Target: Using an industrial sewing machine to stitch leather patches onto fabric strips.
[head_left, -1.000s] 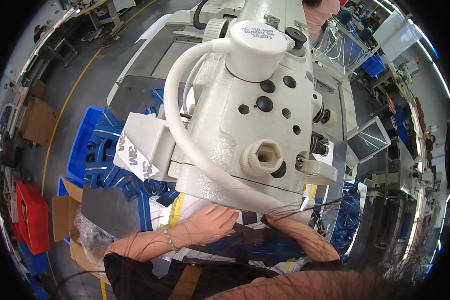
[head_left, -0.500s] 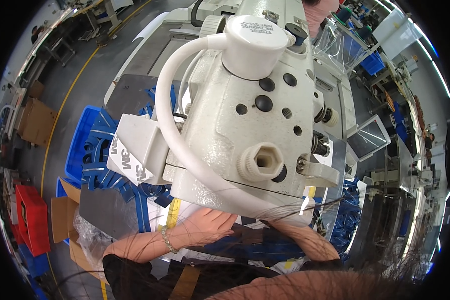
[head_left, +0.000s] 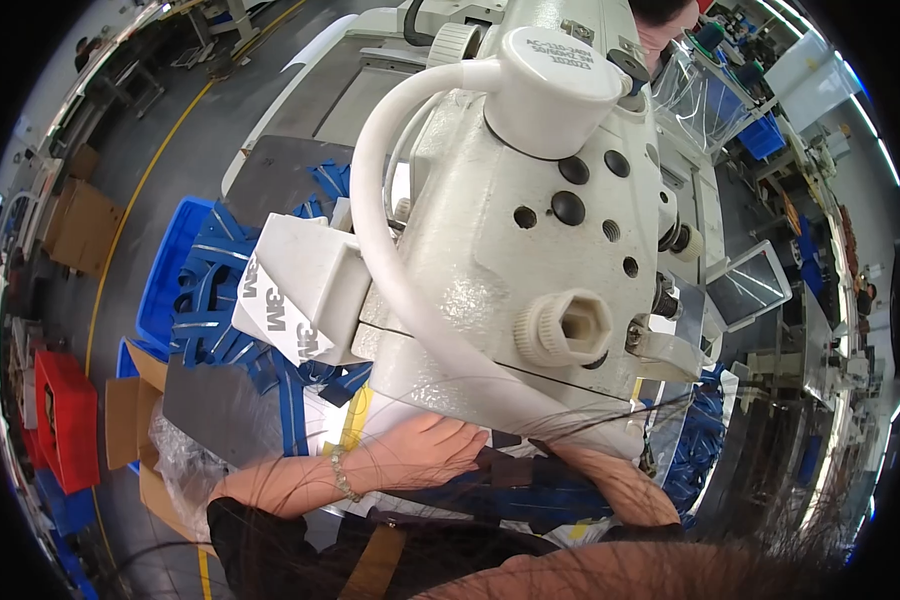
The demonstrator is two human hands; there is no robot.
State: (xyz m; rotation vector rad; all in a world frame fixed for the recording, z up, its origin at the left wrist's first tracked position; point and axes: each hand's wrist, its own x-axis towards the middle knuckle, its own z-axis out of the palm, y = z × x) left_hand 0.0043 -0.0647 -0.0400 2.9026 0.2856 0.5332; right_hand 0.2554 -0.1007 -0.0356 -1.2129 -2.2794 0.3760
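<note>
A large white industrial sewing machine (head_left: 530, 230) fills the middle of the view, with a thick white hose (head_left: 390, 260) curving down its side. Below its head, my left hand (head_left: 425, 450) lies flat, fingers apart, on dark blue fabric (head_left: 510, 490) on the machine bed. My right hand (head_left: 600, 475) rests on the same fabric to the right, partly hidden under the hose and the machine head. Whether its fingers pinch the fabric is hidden. A bracelet (head_left: 342, 473) is on my left wrist.
A blue crate (head_left: 170, 280) heaped with blue straps (head_left: 220, 310) stands to the left. A grey panel (head_left: 215, 405) and cardboard (head_left: 130, 400) lie beside it. A red box (head_left: 65, 415) sits far left. More blue straps (head_left: 700, 450) hang at the right. A person stands beyond the machine.
My head has moved closer to the machine, which now looks larger. Both hands stay on the blue fabric in about the same place.
</note>
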